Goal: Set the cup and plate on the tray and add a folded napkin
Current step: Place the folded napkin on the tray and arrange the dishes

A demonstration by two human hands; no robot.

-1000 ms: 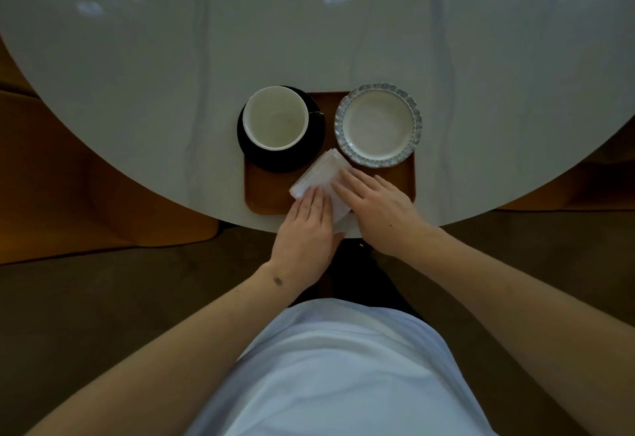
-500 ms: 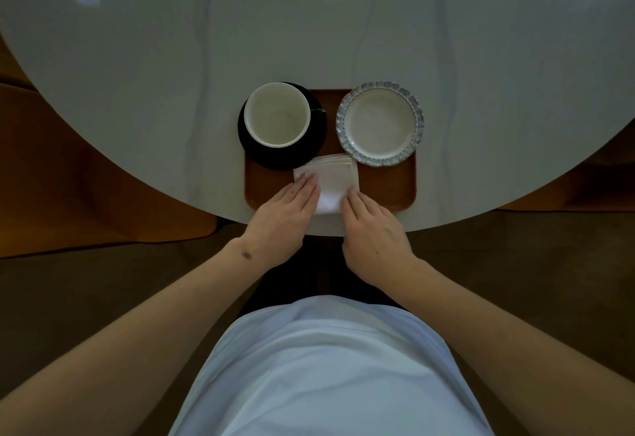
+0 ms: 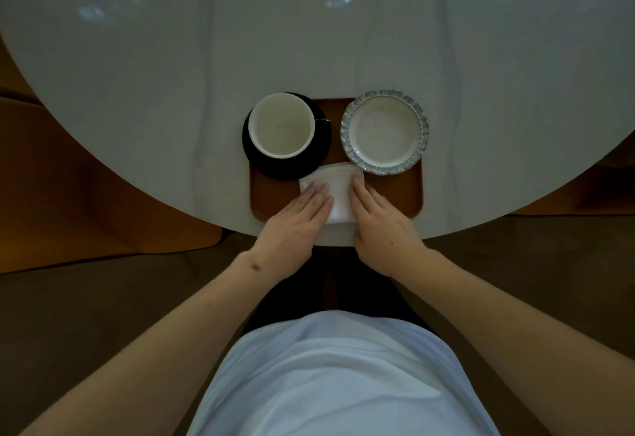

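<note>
Nearest the camera is the person's pale shirt point(image 3: 330, 373), with both bare forearms reaching forward from it toward the edge of the round white table point(image 3: 309, 40). The left hand point(image 3: 292, 226) lies flat with its fingers straight and held close together, their tips resting on the left part of the folded white napkin point(image 3: 338, 191). The right hand point(image 3: 381, 226) mirrors it, fingers straight and close together, tips resting on the napkin's right edge; neither hand pinches or curls round the cloth. The napkin lies in the near middle of the brown tray point(image 3: 395, 195), and its near edge seems to reach to the tray's front rim or just past it, though the dim light makes that hard to judge. The tray sits at the table's near edge. Beyond the napkin, on the left of the tray, stands the white cup point(image 3: 281, 125), upright and empty, on a black saucer point(image 3: 256, 157) that overhangs the tray's left and far edges onto the table; the napkin's far left corner is just beside the saucer. On the right of the tray rests the plate point(image 3: 385, 131), white with a scalloped bluish rim, its near edge just beside or touching the napkin's far right corner. Cup and plate stand near each other but apart.
</note>
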